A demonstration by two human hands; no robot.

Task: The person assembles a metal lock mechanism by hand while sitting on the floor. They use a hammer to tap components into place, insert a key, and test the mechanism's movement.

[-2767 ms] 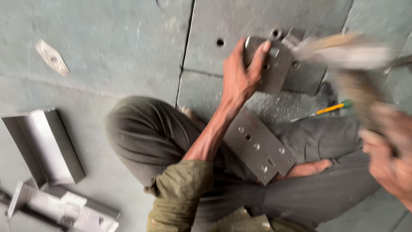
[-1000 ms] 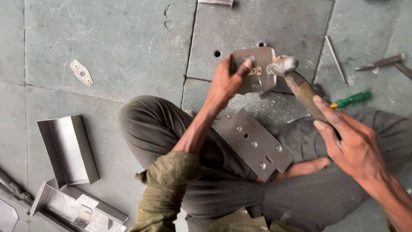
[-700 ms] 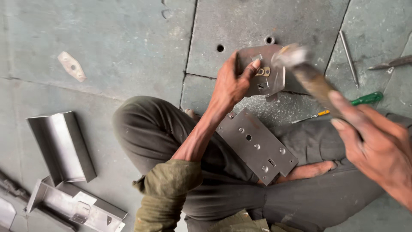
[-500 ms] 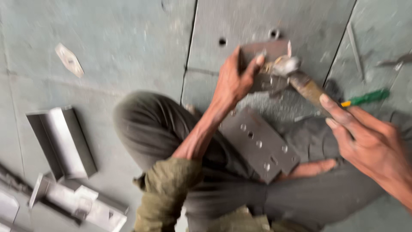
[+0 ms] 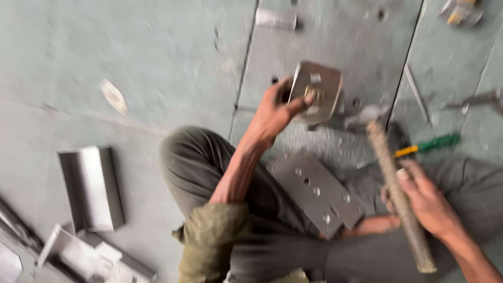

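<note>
Your left hand [image 5: 272, 112] is clamped on the plate [image 5: 317, 91], tilted up off the floor [image 5: 131, 63] above your knee; keep your thumb off the brass fitting [image 5: 313, 94]. Your right hand [image 5: 427, 202] is closed round the hammer [image 5: 395, 194] handle, head low by the plate. I'd lay the plate flat before striking.

No packages, labels, signs or screens show.

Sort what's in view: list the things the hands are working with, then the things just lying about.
In hand:
left hand tilting up the small grey metal plate
right hand gripping the wooden-handled hammer

Lying about:
flat grey plate with holes
green-handled screwdriver
folded grey metal channel
</note>
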